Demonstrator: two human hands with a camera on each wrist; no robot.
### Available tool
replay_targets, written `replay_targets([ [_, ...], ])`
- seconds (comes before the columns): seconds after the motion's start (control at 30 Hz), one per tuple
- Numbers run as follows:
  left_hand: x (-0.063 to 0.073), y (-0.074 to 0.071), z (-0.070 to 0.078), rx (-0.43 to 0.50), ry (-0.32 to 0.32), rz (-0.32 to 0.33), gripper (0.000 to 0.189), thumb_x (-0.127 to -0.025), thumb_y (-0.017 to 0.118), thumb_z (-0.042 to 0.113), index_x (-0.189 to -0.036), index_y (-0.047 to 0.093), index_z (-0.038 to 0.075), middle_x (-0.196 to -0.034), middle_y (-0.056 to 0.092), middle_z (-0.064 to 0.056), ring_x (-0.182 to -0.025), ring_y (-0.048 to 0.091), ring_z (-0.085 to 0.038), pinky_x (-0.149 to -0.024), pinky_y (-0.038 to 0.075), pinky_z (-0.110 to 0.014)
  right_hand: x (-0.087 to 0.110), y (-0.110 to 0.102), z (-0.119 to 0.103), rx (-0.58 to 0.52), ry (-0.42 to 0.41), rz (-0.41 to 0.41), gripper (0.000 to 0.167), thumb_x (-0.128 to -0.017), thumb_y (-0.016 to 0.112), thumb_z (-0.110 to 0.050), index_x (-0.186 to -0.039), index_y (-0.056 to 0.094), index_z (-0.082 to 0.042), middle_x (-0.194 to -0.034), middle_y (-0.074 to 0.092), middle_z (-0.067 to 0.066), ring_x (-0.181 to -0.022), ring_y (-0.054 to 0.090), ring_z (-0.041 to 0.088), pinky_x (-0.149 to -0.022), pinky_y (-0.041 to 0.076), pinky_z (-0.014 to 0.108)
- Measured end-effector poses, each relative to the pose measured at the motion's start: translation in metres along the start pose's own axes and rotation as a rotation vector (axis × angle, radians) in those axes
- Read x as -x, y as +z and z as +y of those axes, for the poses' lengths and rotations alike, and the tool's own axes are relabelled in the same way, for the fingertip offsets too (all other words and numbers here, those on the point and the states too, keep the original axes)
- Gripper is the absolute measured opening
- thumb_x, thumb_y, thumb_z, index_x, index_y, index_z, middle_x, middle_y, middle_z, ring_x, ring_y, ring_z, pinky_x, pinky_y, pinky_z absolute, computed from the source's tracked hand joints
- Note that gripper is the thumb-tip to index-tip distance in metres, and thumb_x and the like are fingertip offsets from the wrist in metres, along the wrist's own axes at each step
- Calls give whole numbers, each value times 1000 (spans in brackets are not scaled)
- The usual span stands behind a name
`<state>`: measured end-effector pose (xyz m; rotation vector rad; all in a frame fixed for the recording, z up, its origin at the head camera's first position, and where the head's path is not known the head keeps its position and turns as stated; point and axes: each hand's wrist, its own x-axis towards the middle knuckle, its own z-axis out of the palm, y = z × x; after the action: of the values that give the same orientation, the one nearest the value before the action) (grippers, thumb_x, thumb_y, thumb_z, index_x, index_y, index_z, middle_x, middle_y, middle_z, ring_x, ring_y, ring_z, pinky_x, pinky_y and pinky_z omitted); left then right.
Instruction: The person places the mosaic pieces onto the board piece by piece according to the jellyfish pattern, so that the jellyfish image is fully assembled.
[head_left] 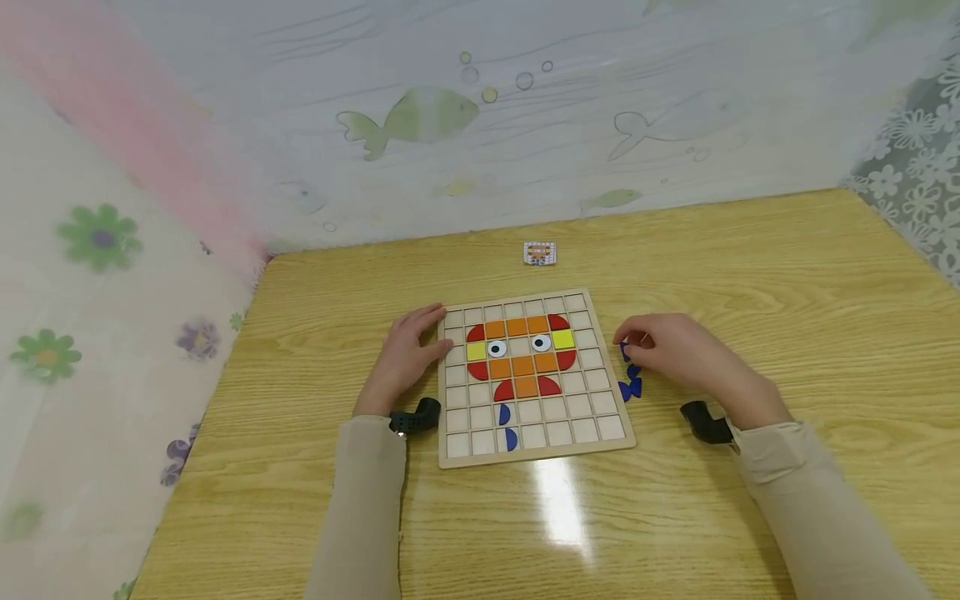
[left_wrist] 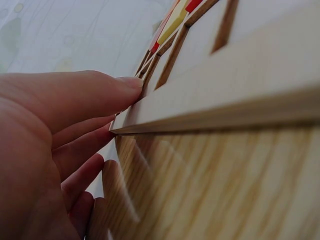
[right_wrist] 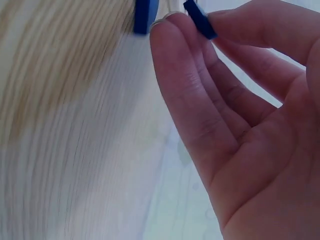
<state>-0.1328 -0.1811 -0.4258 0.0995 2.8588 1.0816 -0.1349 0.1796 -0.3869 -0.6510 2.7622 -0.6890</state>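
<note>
A square wooden grid board (head_left: 603, 432) lies on the table, with red, orange and yellow tiles and two eye discs in its middle. Below them, two blue half-round tiles (head_left: 505, 414) sit in one column. My left hand (head_left: 406, 354) rests at the board's upper left edge; in the left wrist view its straight thumb (left_wrist: 107, 95) lies on the rim. Just right of the board, my right hand (head_left: 667, 346) pinches a small blue tile (right_wrist: 200, 21) between thumb and fingertips. Several loose blue tiles (head_left: 631, 386) lie beneath that hand.
A small picture card (head_left: 540, 253) with a gridded design lies behind the board. The wood-grain table (head_left: 300, 333) meets a painted wall (head_left: 525, 167) at the back. Dark wrist-worn devices (head_left: 707, 423) show below both hands.
</note>
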Motion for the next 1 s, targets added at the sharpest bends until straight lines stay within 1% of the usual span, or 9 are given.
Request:
replay_targets([
  [0.2,0,1,1,-3,6,-4,53,-86,58,30,-136,41,20,-141,30,5,-132,16,-22,-104,15,-47,-3,10,-15,-76,-46,-28,14,-86,57,-17,-98,63,-13,-76,58,-5,-70,51,12,-65,43,30],
  [0.3,0,1,1,-6,6,-4,53,-86,58,31,-136,41,20,-142,30,5,-132,16,-22,-104,16,-47,-3,16,-25,-118,-64,-45,14,-86,57,-17,-98,63,-14,-76,58,-5,-68,51,11,-63,44,29],
  [0.43,0,1,2,-2,-3,-5,54,-86,58,32,-136,40,21,-142,29,6,-132,16,-21,-104,17,-46,-5,27,-39,-149,-92,-69,12,-85,58,-17,-95,64,-16,-78,59,-7,-70,51,11,-65,44,28],
  [0.53,0,1,1,-3,-7,-14,57,-86,57,33,-138,37,19,-144,25,5,-133,13,-21,-104,17,-47,-8,34,-49,-146,-116,-82,11,-84,60,-18,-94,64,-16,-79,59,-9,-73,52,9,-68,44,28],
  [0.63,1,1,1,-13,-15,-21,60,-86,57,33,-139,34,17,-146,20,5,-134,7,-21,-104,17,-48,-11,38,-57,-148,-133,-91,10,-83,61,-18,-93,64,-17,-79,59,-10,-74,53,8,-70,44,28],
  [0.73,0,-1,1,-26,-24,-25,62,-86,57,34,-140,32,16,-147,17,4,-135,1,-20,-104,15,-49,-13,41,-63,-154,-150,-102,8,-84,62,-19,-91,64,-19,-78,59,-12,-74,53,6,-69,44,26],
  [0.8,0,-1,1,-26,-31,-27,63,-86,57,35,-140,31,16,-147,17,3,-135,-1,-23,-104,12,-50,-13,43,-67,-155,-174,-110,8,-83,62,-19,-90,64,-20,-77,58,-14,-73,53,5,-68,44,26],
  [0.9,-1,-2,1,-19,-37,-25,63,-86,57,36,-140,31,17,-147,18,3,-135,-2,-25,-104,10,-51,-13,45,-71,-150,-206,-117,7,-82,62,-17,-87,65,-21,-75,58,-14,-71,52,4,-67,43,25],
  [1.0,0,-2,0,-19,-32,-18,63,-85,57,35,-140,33,15,-148,15,0,-135,-2,-26,-103,12,-53,-13,48,-75,-151,-219,-123,6,-81,64,-17,-86,65,-20,-75,58,-14,-71,52,3,-67,43,25],
])
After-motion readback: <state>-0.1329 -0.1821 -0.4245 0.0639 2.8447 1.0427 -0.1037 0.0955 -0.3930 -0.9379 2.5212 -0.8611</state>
